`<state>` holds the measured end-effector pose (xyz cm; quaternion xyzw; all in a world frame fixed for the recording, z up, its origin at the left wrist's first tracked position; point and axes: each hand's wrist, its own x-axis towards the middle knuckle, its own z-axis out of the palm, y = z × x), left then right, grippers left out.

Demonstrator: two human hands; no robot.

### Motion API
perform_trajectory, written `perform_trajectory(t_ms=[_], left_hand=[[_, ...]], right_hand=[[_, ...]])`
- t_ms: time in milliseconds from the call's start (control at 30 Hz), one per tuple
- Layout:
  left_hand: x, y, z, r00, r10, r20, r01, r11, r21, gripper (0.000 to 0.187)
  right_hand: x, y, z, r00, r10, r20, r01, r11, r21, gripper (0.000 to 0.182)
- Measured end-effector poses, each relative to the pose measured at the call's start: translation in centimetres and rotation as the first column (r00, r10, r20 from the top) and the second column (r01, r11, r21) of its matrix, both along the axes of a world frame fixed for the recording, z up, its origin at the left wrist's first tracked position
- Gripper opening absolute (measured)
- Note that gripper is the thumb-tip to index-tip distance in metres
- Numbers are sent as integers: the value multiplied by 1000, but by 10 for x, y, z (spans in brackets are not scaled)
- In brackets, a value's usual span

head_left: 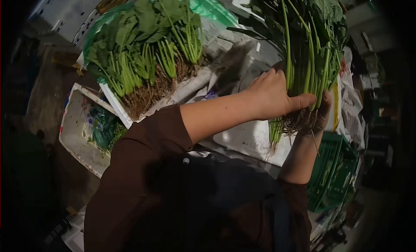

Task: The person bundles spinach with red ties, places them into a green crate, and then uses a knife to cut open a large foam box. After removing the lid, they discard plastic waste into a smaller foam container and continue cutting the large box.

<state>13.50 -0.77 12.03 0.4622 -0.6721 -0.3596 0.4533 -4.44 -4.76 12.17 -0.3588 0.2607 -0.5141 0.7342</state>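
Note:
Both hands grip a bunch of leafy greens (pixel 310 65), with long pale-green stems, broad dark leaves and stringy brown roots at the bottom. My left hand (pixel 279 98) wraps the lower stems from the left, its thumb lying across them. From the right and behind, my right hand (pixel 323 113) closes round the stem ends near the roots; the stems partly hide its fingers. The bunch stands nearly upright above a white surface (pixel 247 137). Beneath it lies a smaller bundle of thin green stems (pixel 274 132).
At the upper left, a white foam box (pixel 115 106) lined with green plastic (pixel 208 4) holds several rooted bunches of greens (pixel 143 57). A dirty white bin (pixel 76 135) with scraps stands at lower left. A green crate (pixel 329 169) sits at right, near white plastic bags (pixel 351 104).

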Motion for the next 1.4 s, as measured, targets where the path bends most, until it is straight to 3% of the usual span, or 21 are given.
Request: perform_trajectory(t_ms=[100, 233, 300, 400, 467, 533, 600, 633, 667, 733, 867, 933, 967, 1033, 1100, 1133, 1167, 1233, 1267, 1333, 1400], left_hand=[[-49, -17, -29, 991, -91, -95, 81, 991, -108, 80], [-87, -24, -25, 917, -325, -229, 342, 939, 38, 65], [-106, -16, -24, 897, -357, -261, 384, 921, 60, 62], [-128, -1, -39, 873, -375, -311, 435, 888, 150, 59], [-147, 12, -68, 857, -293, -423, 440, 844, 306, 44], [-154, 25, -84, 880, -226, -418, 386, 852, 353, 44], [-163, 32, -122, 759, -133, -638, 560, 634, 534, 63], [-166, 35, -134, 765, -128, -631, 553, 633, 542, 63], [-168, 39, -135, 795, -39, -605, 508, 589, 629, 64], [-176, 45, -133, 820, 106, -562, 423, 549, 721, 67], [-191, 41, -169, 834, 160, -529, 322, 637, 701, 65], [-193, 37, -175, 948, 18, -317, 171, 813, 557, 64], [-194, 34, -172, 950, 26, -311, 158, 818, 553, 64], [-193, 34, -164, 975, 164, -153, -63, 855, 515, 58], [-178, 23, -186, 995, 97, -15, -72, 819, 570, 57], [-166, 20, -198, 993, 23, 114, -90, 777, 623, 56], [-164, 21, -191, 998, 25, 56, -50, 869, 492, 57], [-159, 26, -166, 924, 5, 382, -215, 834, 508, 63], [-156, 28, -150, 881, -8, 472, -284, 789, 544, 68], [-141, 32, -137, 860, -24, 510, -302, 782, 546, 75], [-118, 38, -139, 846, 21, 533, -356, 766, 535, 75]], right_hand=[[-30, 15, 0, 999, -9, -31, 8, 1000, -19, 52], [-85, 19, -6, 970, 98, 222, -118, 990, 81, 47], [-102, 28, -14, 968, 14, 252, -52, 988, 143, 47], [-127, 46, -42, 984, -46, 170, 9, 977, 213, 49], [-139, 58, -69, 993, -75, 88, 44, 950, 309, 50], [-149, 68, -93, 999, -35, 19, 25, 917, 398, 51], [-171, 62, -129, 974, 169, -148, -48, 802, 596, 53], [-180, 61, -137, 889, 247, -386, -12, 854, 520, 56], [-186, 62, -144, 890, 255, -378, -22, 851, 524, 56], [-198, 63, -155, 672, 138, -728, -90, 990, 104, 59], [-207, 57, -162, 744, 114, -658, 82, 962, 259, 62], [-208, 53, -183, 644, 3, -765, 20, 1000, 20, 63], [-204, 52, -178, 640, -42, -767, 28, 999, -31, 62], [-206, 46, -173, 676, 3, -737, -9, 1000, -4, 59], [-210, 42, -172, 711, 49, -701, -50, 999, 19, 56], [-214, 41, -172, 441, 21, -897, -133, 990, -42, 51], [-215, 36, -172, 138, -58, -989, -249, 964, -91, 48], [-224, 29, -179, 279, -36, -960, -286, 951, -119, 48], [-220, 26, -152, 63, 88, -994, -306, 950, 65, 50], [-228, 5, -139, -338, 52, -940, -401, 895, 194, 55], [-218, 6, -105, -401, -140, -905, -350, 937, 10, 57]])
